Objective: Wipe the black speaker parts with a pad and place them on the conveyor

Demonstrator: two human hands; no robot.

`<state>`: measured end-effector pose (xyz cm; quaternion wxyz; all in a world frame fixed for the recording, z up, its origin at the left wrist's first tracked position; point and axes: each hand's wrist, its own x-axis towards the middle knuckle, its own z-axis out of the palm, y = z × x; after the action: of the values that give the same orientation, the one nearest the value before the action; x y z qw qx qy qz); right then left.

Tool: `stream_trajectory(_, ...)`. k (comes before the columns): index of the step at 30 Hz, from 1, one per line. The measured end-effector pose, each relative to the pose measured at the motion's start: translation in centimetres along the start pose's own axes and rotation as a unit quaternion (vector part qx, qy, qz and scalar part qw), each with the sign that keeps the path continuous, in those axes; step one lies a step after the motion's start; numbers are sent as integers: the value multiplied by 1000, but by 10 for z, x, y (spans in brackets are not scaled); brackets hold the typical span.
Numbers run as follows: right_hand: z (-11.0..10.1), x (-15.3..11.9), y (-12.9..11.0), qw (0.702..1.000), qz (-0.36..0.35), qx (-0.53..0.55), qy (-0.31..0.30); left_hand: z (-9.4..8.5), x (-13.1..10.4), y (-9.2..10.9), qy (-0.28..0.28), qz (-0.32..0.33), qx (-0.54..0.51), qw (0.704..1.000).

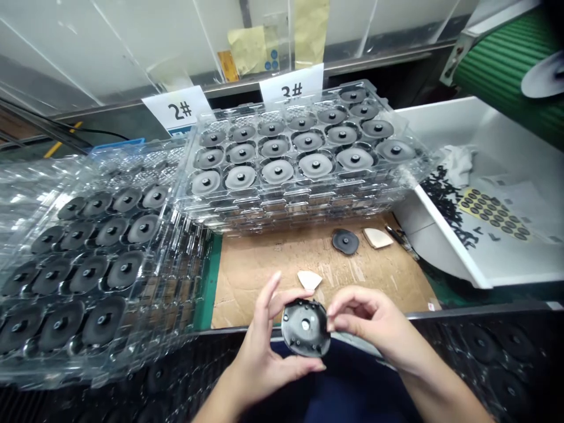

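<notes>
A black round plastic part (305,329) with a central hole and small pegs is tilted toward me above the table's front edge. My left hand (268,346) grips it by the rim, thumb below and fingers above. My right hand (365,317) is closed in a pinch at the part's right edge; whether the fingertips hold the rim or something small is hidden. Just beyond lies a white wedge-shaped pad (309,279) on the cardboard (255,264). Farther back rest a dark rounded disc (345,241) with a central stub and a pale wedge-shaped stack (378,238).
Stacked clear trays (282,197) of dark discs stand behind the cardboard, with more trays (101,247) at left. A white bin (458,241) at right holds small black pieces (445,202) and a yellow sticker sheet (496,214). A pen-like tool (402,242) lies beside it.
</notes>
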<state>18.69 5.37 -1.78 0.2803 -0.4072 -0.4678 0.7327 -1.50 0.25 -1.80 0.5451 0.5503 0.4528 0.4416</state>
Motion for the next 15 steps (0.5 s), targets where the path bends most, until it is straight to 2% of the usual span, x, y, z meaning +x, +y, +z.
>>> stream_trajectory(1,-7,5,6,999,-11,-39,29,0,1,0,-20,-65,-37,997)
stream_trajectory(3,-22,21,19,992,-33,-104,70,0,2,-4,-61,-198,-112,972)
stream_trajectory(5,-33,46,29,986,-54,-143,69,-1,1,-9,-65,-281,-157,945)
stream_trajectory(8,-32,91,35,975,-89,-203,17,-7,0,-12,-2,-300,-163,940)
stream_trajectory(10,-23,119,36,966,-107,-233,-39,-17,-1,-5,41,-295,-151,942)
stream_trajectory(13,-9,152,39,951,-129,-264,-95,-36,-3,19,95,-283,-117,947)
stream_trajectory(15,-3,165,45,944,-146,-281,-95,-52,-5,40,115,-280,-93,949)
